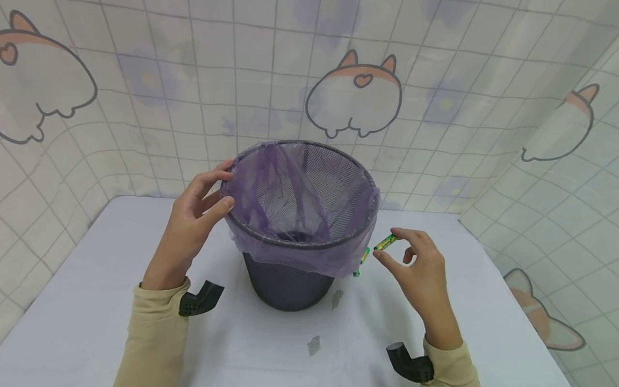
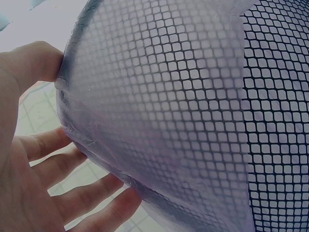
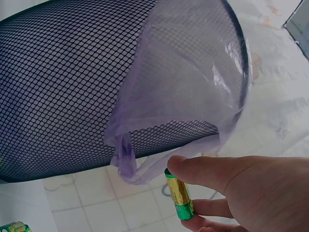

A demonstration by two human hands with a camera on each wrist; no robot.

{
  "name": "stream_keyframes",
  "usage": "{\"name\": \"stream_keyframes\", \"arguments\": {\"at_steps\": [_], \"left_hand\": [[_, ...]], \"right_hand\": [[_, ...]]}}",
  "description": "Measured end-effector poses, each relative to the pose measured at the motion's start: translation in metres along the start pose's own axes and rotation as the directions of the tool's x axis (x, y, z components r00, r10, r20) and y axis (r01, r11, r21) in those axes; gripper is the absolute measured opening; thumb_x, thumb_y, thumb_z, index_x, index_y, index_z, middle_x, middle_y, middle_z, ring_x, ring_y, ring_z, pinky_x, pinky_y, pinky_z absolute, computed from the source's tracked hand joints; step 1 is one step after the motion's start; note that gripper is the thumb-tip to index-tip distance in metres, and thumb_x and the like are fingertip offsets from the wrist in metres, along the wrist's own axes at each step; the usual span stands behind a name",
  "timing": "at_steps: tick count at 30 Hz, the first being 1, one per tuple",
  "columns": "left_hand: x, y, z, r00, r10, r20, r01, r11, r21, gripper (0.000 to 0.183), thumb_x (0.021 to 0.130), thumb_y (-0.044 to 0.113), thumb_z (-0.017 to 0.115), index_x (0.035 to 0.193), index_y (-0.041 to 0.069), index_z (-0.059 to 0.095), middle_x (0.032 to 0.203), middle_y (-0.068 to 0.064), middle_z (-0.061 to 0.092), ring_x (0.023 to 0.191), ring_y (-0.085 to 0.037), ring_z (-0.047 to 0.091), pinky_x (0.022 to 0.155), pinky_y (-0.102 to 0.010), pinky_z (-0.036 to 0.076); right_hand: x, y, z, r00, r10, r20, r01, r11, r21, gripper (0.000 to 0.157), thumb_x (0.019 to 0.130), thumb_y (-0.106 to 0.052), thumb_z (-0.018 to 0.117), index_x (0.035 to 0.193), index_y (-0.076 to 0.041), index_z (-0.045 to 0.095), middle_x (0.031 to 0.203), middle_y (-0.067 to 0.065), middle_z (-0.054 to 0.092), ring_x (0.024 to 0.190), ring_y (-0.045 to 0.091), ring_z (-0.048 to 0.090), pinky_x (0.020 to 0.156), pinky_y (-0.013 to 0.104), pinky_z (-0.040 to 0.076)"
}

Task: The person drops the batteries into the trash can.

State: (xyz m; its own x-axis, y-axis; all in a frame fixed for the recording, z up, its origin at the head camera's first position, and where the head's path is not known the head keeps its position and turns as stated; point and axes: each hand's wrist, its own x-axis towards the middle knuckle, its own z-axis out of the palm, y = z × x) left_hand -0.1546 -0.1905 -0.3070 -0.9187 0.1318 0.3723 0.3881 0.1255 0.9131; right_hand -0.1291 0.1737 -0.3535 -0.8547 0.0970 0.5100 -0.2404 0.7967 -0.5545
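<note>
A black mesh wastebasket (image 1: 290,287) stands upright, lined with a thin purple plastic bag (image 1: 300,263) folded over its rim. My left hand (image 1: 193,217) rests against the left side of the rim; in the left wrist view its thumb and spread fingers (image 2: 87,198) touch the bag-covered edge from outside. Beside the basket's right side, my right hand (image 1: 420,269) pinches a green and gold battery (image 1: 386,242) between thumb and fingertips. The right wrist view shows this battery (image 3: 179,195) near the bag's hanging edge. Inside the basket, the bottom is largely hidden by the bag.
More green and gold battery pieces (image 1: 365,255) lie on the white tabletop (image 1: 193,344), partly behind the bag at the basket's right; their count is unclear. Two grey patches (image 1: 314,345) mark the surface. A tile-patterned curtain (image 1: 217,80) with cartoon animals surrounds the table.
</note>
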Motion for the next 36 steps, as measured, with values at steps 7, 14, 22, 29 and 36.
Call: {"name": "stream_keyframes", "arguments": {"at_steps": [7, 14, 22, 29, 36], "left_hand": [[0.000, 0.000, 0.000, 1.000, 0.009, 0.000, -0.009, 1.000, 0.007, 0.040, 0.097, 0.018, 0.057, 0.135, 0.012, 0.047, 0.156, 0.009, 0.034, 0.141, -0.032, 0.036, 0.110, -0.038, 0.041], [0.000, 0.000, -0.002, 1.000, 0.014, -0.002, -0.014, 1.000, 0.017, 0.040, 0.097, 0.018, 0.057, 0.136, 0.012, 0.047, 0.156, 0.008, 0.033, 0.141, -0.033, 0.036, 0.111, -0.041, 0.040], [-0.001, 0.000, -0.001, 1.000, 0.003, 0.007, -0.003, 1.000, -0.010, 0.040, 0.097, 0.019, 0.057, 0.136, 0.011, 0.047, 0.157, 0.009, 0.033, 0.142, -0.033, 0.034, 0.112, -0.043, 0.039], [-0.001, -0.001, -0.001, 1.000, -0.007, 0.014, 0.007, 1.000, 0.018, 0.041, 0.098, 0.020, 0.056, 0.137, 0.014, 0.046, 0.157, 0.011, 0.031, 0.140, -0.033, 0.037, 0.109, -0.039, 0.042], [-0.001, 0.000, 0.000, 1.000, -0.014, 0.011, 0.013, 1.000, 0.017, 0.042, 0.098, 0.021, 0.057, 0.137, 0.014, 0.046, 0.156, 0.012, 0.032, 0.139, -0.033, 0.038, 0.109, -0.040, 0.042]], "right_hand": [[-0.001, -0.005, -0.005, 1.000, 0.001, -0.007, -0.001, 1.000, 0.001, 0.049, 0.071, -0.016, 0.086, 0.116, -0.009, 0.067, 0.102, 0.005, 0.062, 0.070, 0.012, 0.042, 0.058, 0.021, 0.030], [-0.002, -0.010, -0.009, 1.000, -0.002, -0.018, 0.003, 1.000, 0.021, 0.049, 0.070, -0.015, 0.086, 0.116, -0.011, 0.068, 0.101, 0.003, 0.061, 0.070, 0.010, 0.041, 0.065, 0.019, 0.031], [-0.003, -0.012, -0.013, 0.999, -0.019, -0.026, 0.020, 0.998, 0.058, 0.049, 0.070, -0.015, 0.087, 0.115, -0.012, 0.068, 0.102, 0.003, 0.062, 0.069, 0.010, 0.041, 0.067, 0.020, 0.032], [-0.004, -0.017, -0.016, 1.000, -0.028, -0.015, 0.028, 0.999, 0.028, 0.049, 0.072, -0.016, 0.086, 0.117, -0.012, 0.067, 0.100, 0.002, 0.060, 0.071, 0.010, 0.040, 0.067, 0.021, 0.032], [0.001, -0.021, -0.020, 0.996, -0.078, -0.041, 0.079, 0.996, 0.036, 0.050, 0.070, -0.014, 0.086, 0.116, -0.012, 0.068, 0.101, 0.002, 0.061, 0.070, 0.010, 0.041, 0.067, 0.020, 0.032]]}}
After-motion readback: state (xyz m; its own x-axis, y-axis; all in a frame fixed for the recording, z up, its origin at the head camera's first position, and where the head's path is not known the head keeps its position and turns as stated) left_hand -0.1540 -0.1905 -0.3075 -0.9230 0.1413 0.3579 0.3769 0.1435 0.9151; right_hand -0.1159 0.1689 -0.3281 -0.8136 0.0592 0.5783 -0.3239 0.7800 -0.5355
